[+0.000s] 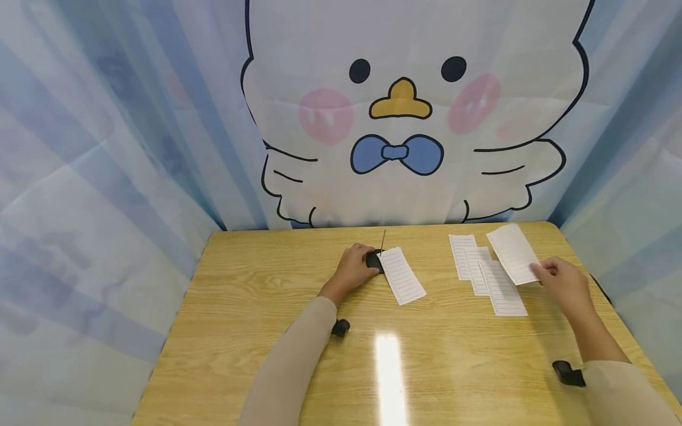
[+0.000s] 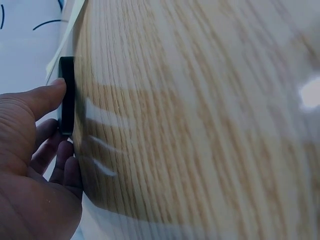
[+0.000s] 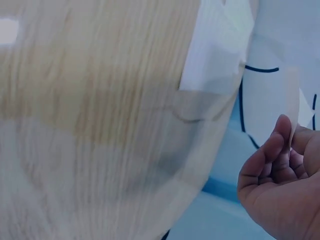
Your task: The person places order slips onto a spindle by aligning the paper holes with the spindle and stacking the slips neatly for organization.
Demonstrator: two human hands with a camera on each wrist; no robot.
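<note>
My left hand (image 1: pixel 354 265) grips the round black base (image 1: pixel 374 261) of a bill spike, whose thin rod points up. In the left wrist view the thumb lies on the black base (image 2: pixel 67 95) with fingers curled below it. One lined paper slip (image 1: pixel 403 277) lies against the spike, slanting down to the right; whether the rod pierces it I cannot tell. Over on the right, my right hand (image 1: pixel 567 286) pinches another paper slip (image 1: pixel 512 253) by its lower right corner, raised above the table. In the right wrist view this slip (image 3: pixel 293 100) appears edge-on between thumb and fingers.
Several lined slips (image 1: pixel 503 290) overlap on the wooden table (image 1: pixel 256 331), just left of the right hand. A curtain with a cartoon bird (image 1: pixel 399 195) hangs behind the table's far edge. Black straps (image 1: pixel 569 374) show at both wrists.
</note>
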